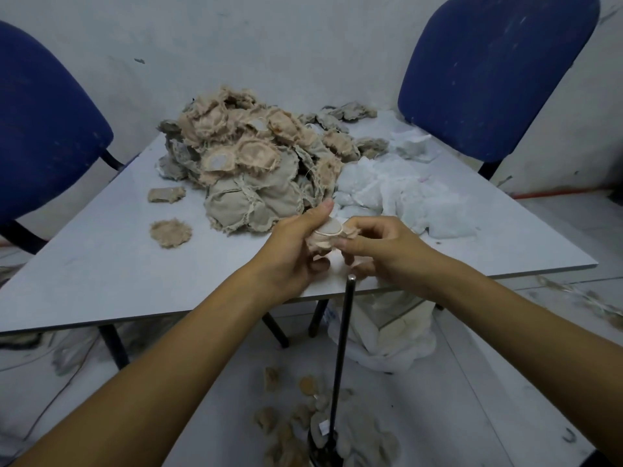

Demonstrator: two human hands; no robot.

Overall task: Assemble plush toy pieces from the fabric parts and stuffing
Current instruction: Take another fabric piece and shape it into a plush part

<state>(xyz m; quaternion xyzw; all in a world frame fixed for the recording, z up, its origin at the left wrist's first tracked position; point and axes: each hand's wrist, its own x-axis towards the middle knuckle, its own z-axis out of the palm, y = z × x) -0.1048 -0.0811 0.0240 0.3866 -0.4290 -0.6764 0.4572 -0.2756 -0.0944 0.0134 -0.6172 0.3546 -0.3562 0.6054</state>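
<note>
The table carries everything, w/ the grip working just above its near edge. Biggest thing on it: the heap of fabric parts, beige and grey rounds w/ frayed rims, lying beyond the grip and a bit to its left. Beyond and right of the grip sits the white stuffing, its near edge just past the right hand's knuckles, so closer to that hand than the heap is. Two loose fabric rounds lie well left of the grip.

Below the grip, a thin black rod stands up from the floor, its metal tip just under the hands, roughly vertical. Can't tell if it touches the piece. Probably the stuffing tool.

The task's piece is a small pale fabric shell, held btwn both hands. Left hand wraps it from the left, thumb up over its top, fingers curled under. Right hand pinches its right rim w/ fingertips. Both grips are clamped on the piece; neither is free.

Key relation, as I judge it: stuffing lies beyond-right, so the right hand is the one to let go and reach for it while the left hand keeps the shell. The rod tip is directly under, so the piece would come straight down onto it. Where the shell's opening faces isn't visible.
</note>
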